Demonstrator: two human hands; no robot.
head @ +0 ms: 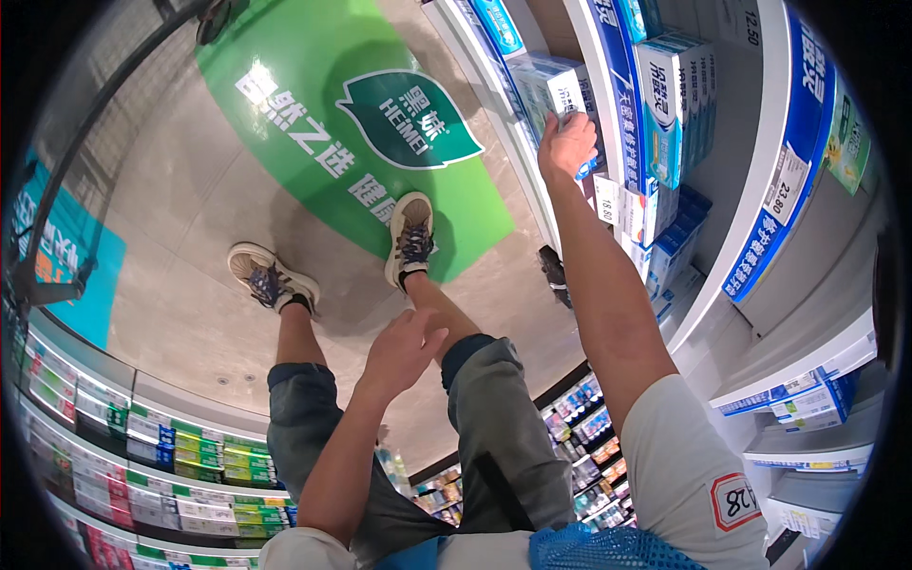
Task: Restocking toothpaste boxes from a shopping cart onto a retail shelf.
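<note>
My right hand (570, 144) reaches into a shelf bay at the upper right. Its curled fingers lie against white and blue toothpaste cartons (547, 78) stacked there. A small bit of blue packaging (586, 169) shows just under the fingers; whether they grip a carton is hidden. In front of my legs hangs my left hand (406, 349), holding nothing, with the thumb apart from the fingers. On the neighbouring shelf level, more white and blue cartons (662, 107) stand in a row. A price tag (607, 199) sits at the shelf edge just below my right hand.
White curved shelves (712, 313) with blue edge strips (776, 214) rise along my right side. A green floor sticker (306, 92) bearing writing lies under my shoes (411, 239). Stocked shelves (157, 491) stand at the lower left. A dark metal frame (78, 149) crosses the left side.
</note>
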